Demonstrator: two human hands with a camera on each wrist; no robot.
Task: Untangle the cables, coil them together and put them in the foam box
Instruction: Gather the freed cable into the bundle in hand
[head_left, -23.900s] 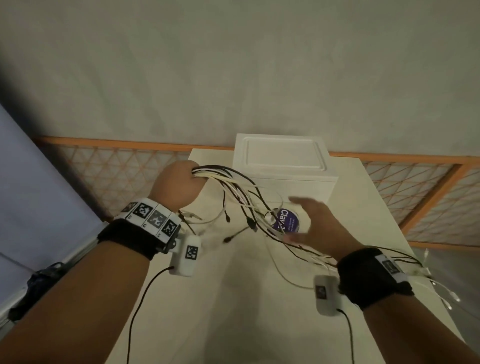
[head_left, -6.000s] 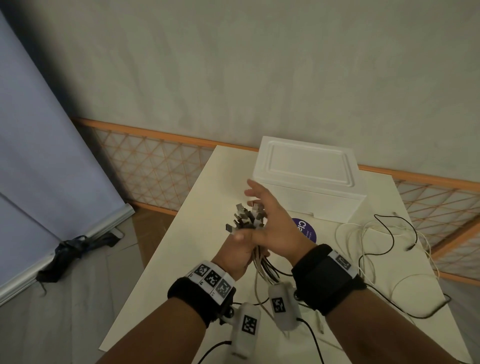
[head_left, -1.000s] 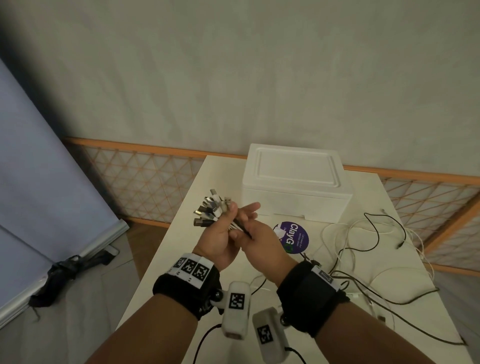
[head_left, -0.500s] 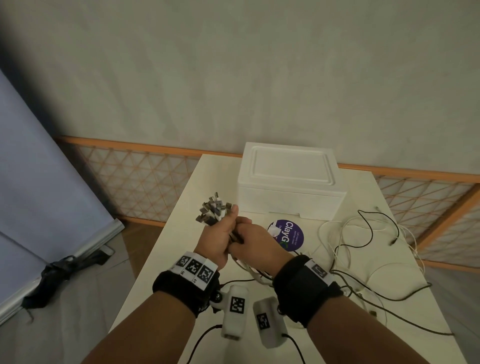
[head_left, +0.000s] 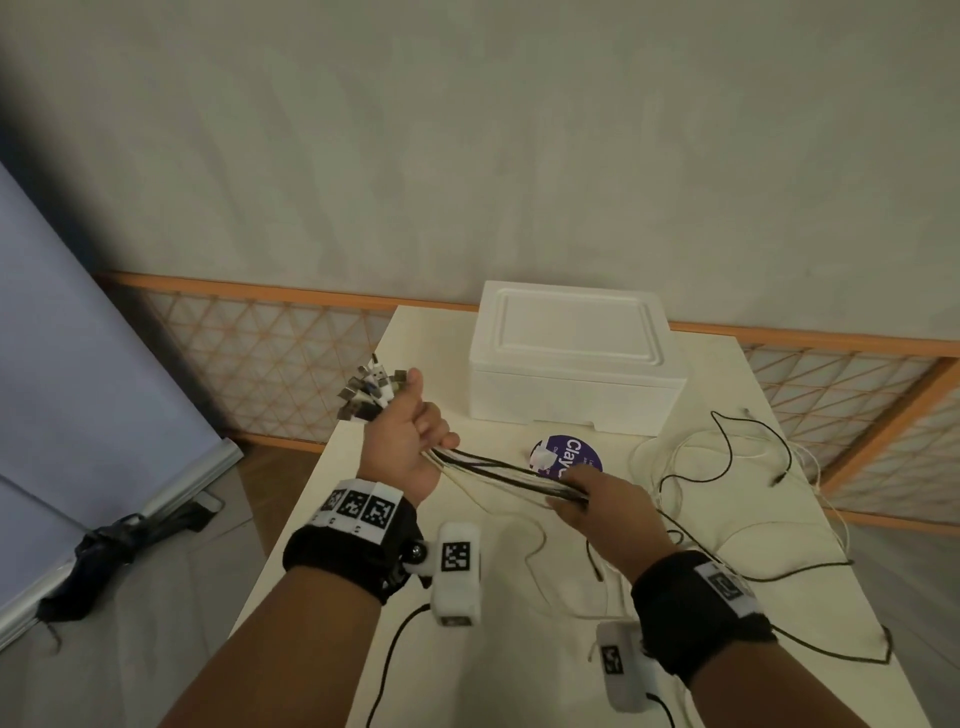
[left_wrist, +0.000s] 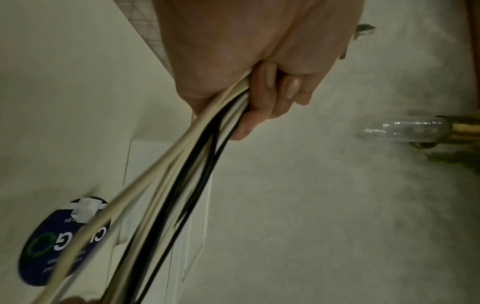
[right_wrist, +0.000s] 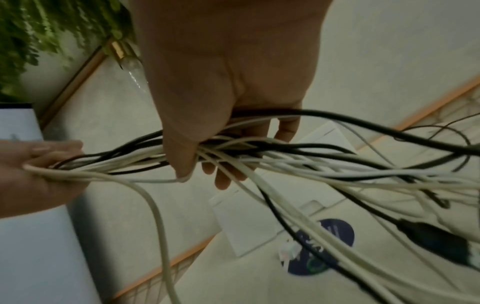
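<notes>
My left hand (head_left: 410, 441) grips a bundle of white and black cables (head_left: 498, 475) just behind their metal plugs (head_left: 371, 392), which fan out above the fist. The bundle runs taut to my right hand (head_left: 592, 499), which is wrapped around it lower down; the right wrist view shows the right hand (right_wrist: 223, 144) with thumb and fingers closed around the strands (right_wrist: 259, 158). In the left wrist view the cables (left_wrist: 197, 164) leave the left hand's curled fingers (left_wrist: 272, 98). Loose cable tails (head_left: 727, 467) trail over the table's right side. The closed white foam box (head_left: 571, 364) stands at the table's far end.
A round purple sticker (head_left: 566, 457) lies on the cream table (head_left: 779, 597) in front of the box. An orange lattice railing (head_left: 260, 353) runs behind the table. A grey-blue screen (head_left: 67, 364) stands at the left, with a dark strap (head_left: 104, 551) on the floor.
My right hand has slid away from the left along the bundle, down and to the right, drawing the cables out straight. The left hand still holds the plug ends.
</notes>
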